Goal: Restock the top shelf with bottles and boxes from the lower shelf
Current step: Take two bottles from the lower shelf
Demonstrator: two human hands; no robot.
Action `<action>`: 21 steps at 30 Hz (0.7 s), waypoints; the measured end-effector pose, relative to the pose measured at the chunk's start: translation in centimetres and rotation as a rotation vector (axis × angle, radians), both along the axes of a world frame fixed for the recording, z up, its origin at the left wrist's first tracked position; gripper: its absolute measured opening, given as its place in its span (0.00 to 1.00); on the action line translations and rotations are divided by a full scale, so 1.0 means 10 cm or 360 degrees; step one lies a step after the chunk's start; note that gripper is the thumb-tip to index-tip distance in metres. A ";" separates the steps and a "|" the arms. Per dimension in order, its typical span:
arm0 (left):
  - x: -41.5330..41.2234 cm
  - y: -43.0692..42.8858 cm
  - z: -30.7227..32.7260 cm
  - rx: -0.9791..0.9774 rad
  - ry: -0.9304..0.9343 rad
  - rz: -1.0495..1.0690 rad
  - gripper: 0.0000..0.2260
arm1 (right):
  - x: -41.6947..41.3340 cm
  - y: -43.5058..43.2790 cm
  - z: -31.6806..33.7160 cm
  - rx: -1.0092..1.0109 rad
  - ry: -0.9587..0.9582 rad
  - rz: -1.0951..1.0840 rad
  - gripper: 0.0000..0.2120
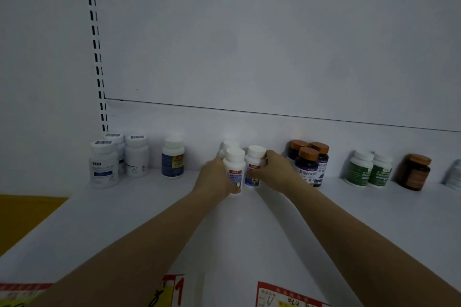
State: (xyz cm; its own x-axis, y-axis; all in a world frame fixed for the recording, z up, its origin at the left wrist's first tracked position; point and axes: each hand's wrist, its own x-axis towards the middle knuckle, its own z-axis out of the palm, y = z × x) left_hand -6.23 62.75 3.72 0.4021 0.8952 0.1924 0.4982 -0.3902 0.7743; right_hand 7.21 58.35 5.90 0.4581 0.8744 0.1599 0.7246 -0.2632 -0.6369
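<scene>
Both hands, left hand [216,177] and right hand [275,169], each grip a white bottle [234,169]; nudging the bottle behind [230,144] could topple it.

Both bare forearms extended forward and converging, left hand [217,177] curled with palm turned rightward, right hand [274,172] cupped leftward, fingers apparently closed, blurred.

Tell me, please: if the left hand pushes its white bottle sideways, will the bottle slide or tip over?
The white bottle looks tall for its base, so a push near the cap may tip it. The shelf looks smooth, so a low push would probably slide it. Another bottle stands close beside it and could get knocked.
</scene>
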 end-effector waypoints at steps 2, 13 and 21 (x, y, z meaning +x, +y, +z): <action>0.01 0.01 0.00 -0.0002 -0.0019 0.0006 0.25 | 0.04 0.05 -0.02 0.0015 0.0007 -0.0016 0.25; 0.03 0.06 -0.04 0.0024 0.0050 -0.0004 0.20 | 0.05 0.23 -0.07 0.0084 -0.0053 0.0006 0.29; 0.03 0.02 -0.05 0.0059 0.0133 0.0022 0.19 | 0.06 0.23 -0.06 0.0072 -0.0082 0.0024 0.28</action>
